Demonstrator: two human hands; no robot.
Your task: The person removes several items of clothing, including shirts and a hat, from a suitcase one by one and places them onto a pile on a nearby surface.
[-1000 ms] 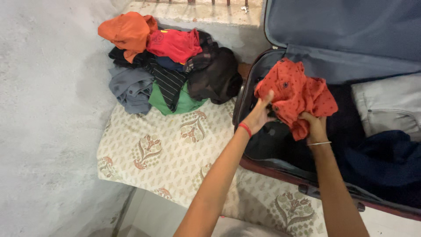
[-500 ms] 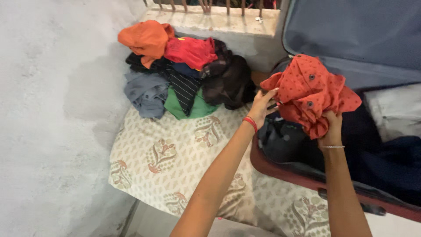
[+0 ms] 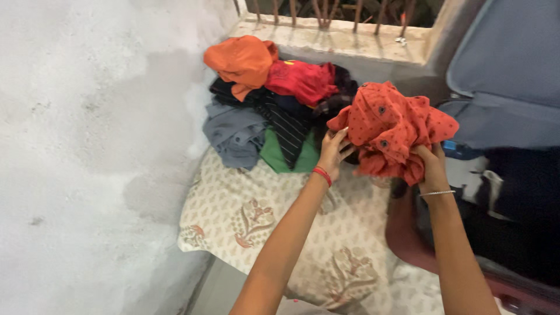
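We see a rough whitewashed wall [image 3: 76,146] on the left, a stone ledge with rusty bars [image 3: 332,32] at the top, and a bed covered by a cream sheet with a floral print [image 3: 274,216] beneath the arms. Above that sheet, lifted clear of it, hangs a bunched orange-red dotted garment [image 3: 394,125] with small dark buttons, held up between the clothes pile and the suitcase. Our left hand [image 3: 333,153], a red band at its wrist, closes on the garment's left edge: the fingers curl into the cloth and the thumb presses from the front, so the grip is tight rather than spread. Our right hand [image 3: 430,166], with a thin silver bangle at the wrist, bunches the lower right part of the same garment from below, fingers folded into the fabric. Just behind the garment, against the ledge, lies a heap of clothes [image 3: 274,111]: an orange piece on top, a red one beside it, then dark striped, grey and green pieces lower down. To the right stands an open suitcase [image 3: 501,81] with a grey-blue lid raised and dark clothing inside; its maroon rim sits on the bed near the right forearm.
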